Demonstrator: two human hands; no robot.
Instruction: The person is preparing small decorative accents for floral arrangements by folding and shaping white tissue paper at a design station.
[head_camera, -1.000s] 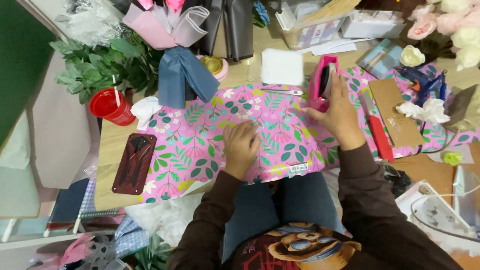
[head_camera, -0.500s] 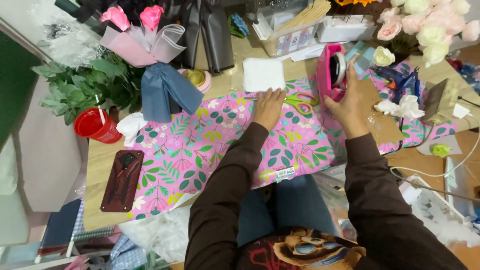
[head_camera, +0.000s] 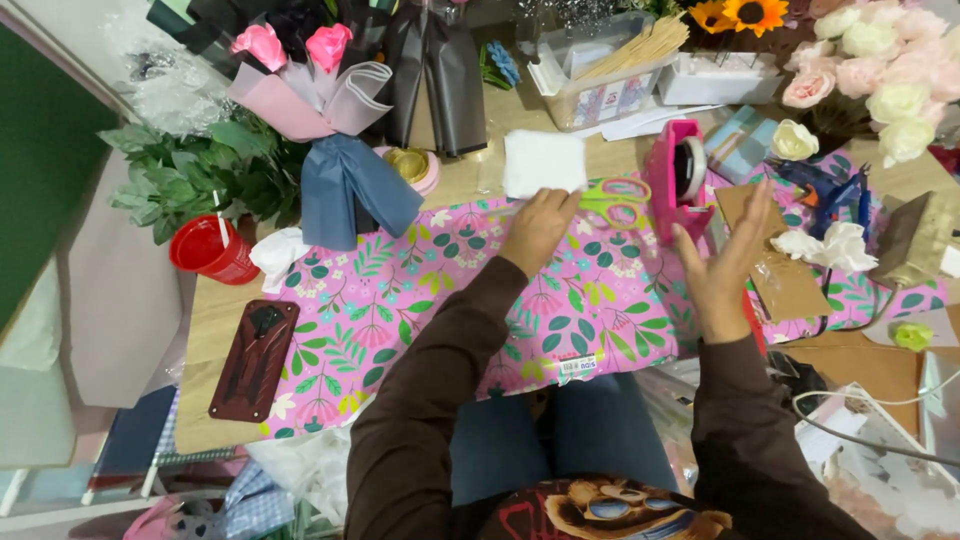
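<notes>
Scissors (head_camera: 617, 200), green and pink handles, on pink floral wrapping paper (head_camera: 420, 300) at the counter's far side.
Left hand (head_camera: 540, 225) reaches them, fingers curled at the handles; whether it grips them, cannot tell. Right hand (head_camera: 722, 258) open, fingers spread, just beside pink tape dispenser (head_camera: 678, 175). White square pad (head_camera: 543, 162) lies just past the scissors.

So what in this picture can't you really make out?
Head view only:
- Left hand fingertips: over the scissors; whether they grip is unclear.
- Tape roll: half hidden inside the pink dispenser.
- Lap and shirt print: cut by the bottom edge.
- Right hand: blurred, apparently empty.
</notes>
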